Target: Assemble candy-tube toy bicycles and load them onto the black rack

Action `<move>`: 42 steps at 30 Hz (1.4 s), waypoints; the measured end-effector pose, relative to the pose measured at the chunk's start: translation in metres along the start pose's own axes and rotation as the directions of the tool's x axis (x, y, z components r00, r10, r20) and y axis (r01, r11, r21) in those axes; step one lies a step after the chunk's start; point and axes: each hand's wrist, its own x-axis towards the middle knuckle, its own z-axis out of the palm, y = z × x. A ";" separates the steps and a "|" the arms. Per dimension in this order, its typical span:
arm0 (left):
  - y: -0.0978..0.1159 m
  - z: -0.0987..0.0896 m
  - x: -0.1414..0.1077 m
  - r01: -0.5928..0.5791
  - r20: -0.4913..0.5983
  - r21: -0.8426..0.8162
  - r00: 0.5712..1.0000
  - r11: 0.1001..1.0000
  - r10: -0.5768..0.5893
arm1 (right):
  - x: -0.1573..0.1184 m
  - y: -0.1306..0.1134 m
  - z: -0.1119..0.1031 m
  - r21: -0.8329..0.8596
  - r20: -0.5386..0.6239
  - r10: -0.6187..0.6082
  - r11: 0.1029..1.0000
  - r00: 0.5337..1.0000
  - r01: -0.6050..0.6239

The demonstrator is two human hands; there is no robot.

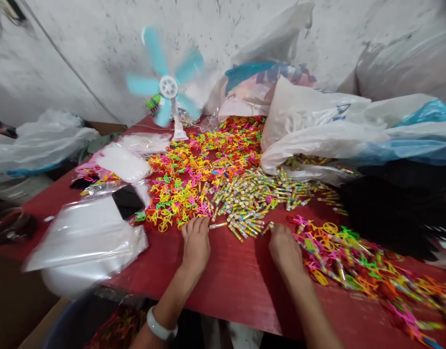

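Note:
My left hand [196, 242] is at the near edge of a heap of small bright plastic trinkets [172, 189] in yellow, pink, green and orange. Its fingers are curled together and hide whatever is under them. A pile of small patterned tubes [244, 198] lies between my hands, just beyond them. My right hand [284, 245] is closed, with one small tube [269, 227] showing at its fingertips. To the right of that hand, trinkets and tubes lie mixed in another heap [361, 261].
A spinning fan [169, 87] stands behind the trinkets. A phone [128, 201] rests on clear plastic bags [88, 232] at left. Large white sacks [324, 121] and a black bundle [390, 208] fill the right. The red table [233, 281] ends near me.

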 end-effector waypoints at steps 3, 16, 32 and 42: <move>0.006 -0.003 0.016 -0.016 0.029 -0.016 0.999 1.000 0.017 | 0.018 -0.013 -0.003 -0.068 0.129 0.055 0.997 0.990 -0.046; -0.018 -0.010 0.030 -0.022 0.114 0.005 0.993 1.000 0.021 | -0.024 -0.062 0.014 0.059 -0.142 -0.617 0.776 0.774 0.628; -0.004 -0.044 -0.005 -0.004 0.259 -0.253 0.963 0.968 0.071 | -0.061 -0.076 0.015 0.788 -0.054 -0.296 0.574 0.954 0.223; 0.014 -0.039 -0.047 0.409 0.219 -0.639 0.909 0.652 -0.356 | -0.087 -0.082 -0.004 0.897 0.436 -0.066 -0.053 0.897 -0.440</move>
